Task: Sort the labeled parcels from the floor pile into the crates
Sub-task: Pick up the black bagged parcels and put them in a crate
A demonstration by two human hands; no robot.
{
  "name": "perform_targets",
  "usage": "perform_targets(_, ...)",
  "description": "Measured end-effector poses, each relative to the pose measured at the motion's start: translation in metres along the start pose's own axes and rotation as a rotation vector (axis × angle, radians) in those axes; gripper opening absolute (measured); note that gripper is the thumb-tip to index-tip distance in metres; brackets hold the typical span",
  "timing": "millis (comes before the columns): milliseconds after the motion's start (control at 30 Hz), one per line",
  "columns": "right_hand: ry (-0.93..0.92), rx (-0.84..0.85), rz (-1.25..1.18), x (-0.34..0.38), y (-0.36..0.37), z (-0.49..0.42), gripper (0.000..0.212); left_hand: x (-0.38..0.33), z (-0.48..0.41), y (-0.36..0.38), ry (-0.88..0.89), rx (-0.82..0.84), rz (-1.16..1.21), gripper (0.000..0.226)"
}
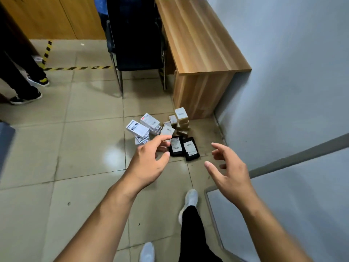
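Observation:
A pile of labeled parcels lies on the tiled floor by the desk's foot. White boxes point(143, 127) are stacked on its left, brown cardboard boxes point(181, 118) on its right, and two black pouches point(184, 148) with white labels lie in front. My left hand point(149, 161) is stretched toward the pile, fingers apart, holding nothing, just short of the white boxes. My right hand point(229, 171) is held out to the right of the black pouches, also open and empty. No crate shows in this view.
A wooden desk point(200, 44) stands against the grey wall point(292, 72), with a black chair point(136, 40) to its left. Another person's legs and shoes point(24, 86) are at the far left. Yellow-black tape point(77, 68) marks the floor. My own feet point(188, 203) are below.

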State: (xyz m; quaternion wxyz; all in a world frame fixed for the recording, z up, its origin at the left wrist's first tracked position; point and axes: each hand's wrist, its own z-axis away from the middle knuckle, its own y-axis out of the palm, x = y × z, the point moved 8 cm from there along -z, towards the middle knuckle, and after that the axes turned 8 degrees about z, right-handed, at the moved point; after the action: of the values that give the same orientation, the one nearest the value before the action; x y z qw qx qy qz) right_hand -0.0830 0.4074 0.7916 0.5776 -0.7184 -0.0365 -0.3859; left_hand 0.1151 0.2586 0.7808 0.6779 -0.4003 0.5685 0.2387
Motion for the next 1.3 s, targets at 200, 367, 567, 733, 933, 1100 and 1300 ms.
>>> perform_targets(200, 0.011, 0.075, 0.079, -0.057, 0.078, -0.085, 0.064, 0.051, -0.091, 0.039, -0.068, -0.141, -0.074, 0.042)
perform_targets(367, 0.159, 0.202, 0.113, -0.133, 0.139, -0.171, 0.072, 0.081, -0.182, 0.081, -0.12, -0.09, -0.184, 0.049)
perform_targets(567, 0.216, 0.288, 0.232, -0.211, 0.204, -0.264, 0.075, 0.162, -0.308, 0.096, -0.18, 0.039, -0.366, 0.054)
perform_targets(733, 0.247, 0.278, 0.265, -0.304, 0.301, -0.311, 0.076, 0.311, -0.386, 0.131, -0.219, 0.119, -0.497, 0.057)
perform_targets(933, 0.361, 0.256, 0.327, -0.445, 0.444, -0.33, 0.08, 0.511, -0.413, 0.239, -0.222, 0.245, -0.502, 0.06)
perform_targets(1100, 0.358, 0.275, 0.4, -0.547, 0.544, -0.347, 0.089, 0.665, -0.405, 0.326, -0.438, 0.246, -0.529, 0.068)
perform_targets(1300, 0.338, 0.454, 0.559, -0.657, 0.631, -0.38, 0.106, 0.809, -0.419, 0.388, -0.826, -0.034, -0.379, 0.099)
